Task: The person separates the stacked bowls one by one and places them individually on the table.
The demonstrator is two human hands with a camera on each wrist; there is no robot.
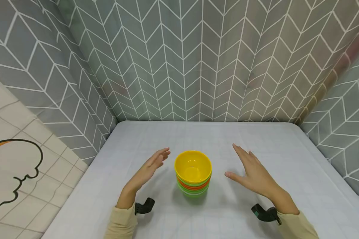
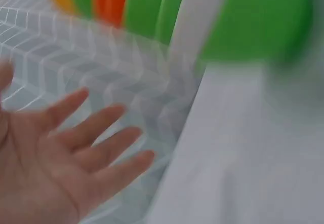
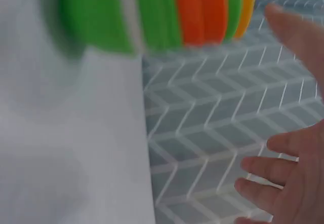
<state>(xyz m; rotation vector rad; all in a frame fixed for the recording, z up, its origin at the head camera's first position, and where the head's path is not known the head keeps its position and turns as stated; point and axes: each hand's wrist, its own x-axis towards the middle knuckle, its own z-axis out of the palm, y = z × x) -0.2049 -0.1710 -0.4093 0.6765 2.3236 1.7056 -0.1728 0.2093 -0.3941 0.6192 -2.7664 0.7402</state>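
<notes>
A stack of nested bowls (image 1: 193, 186) stands upright on the white table, a yellow bowl (image 1: 192, 167) on top with green, orange and white rims below it. To its left, my left hand (image 1: 148, 169) hovers apart from the stack, fingers extended. On the other side my right hand (image 1: 254, 174) is held with thumb and fingers spread, also not touching the bowls. Both wrist views show the stack sideways, its green bottom bowl (image 2: 258, 21) blurred; the left palm (image 2: 45, 173) and the right fingers (image 3: 268, 171) hold nothing.
The white tabletop (image 1: 227, 219) spreads around the bowls. Grey curtains (image 1: 191, 66) with a white chevron pattern hang behind and at the sides. White tiles with a cartoon drawing (image 1: 15, 172) are at the left. A black wrist camera (image 1: 145, 205) sits on each wrist.
</notes>
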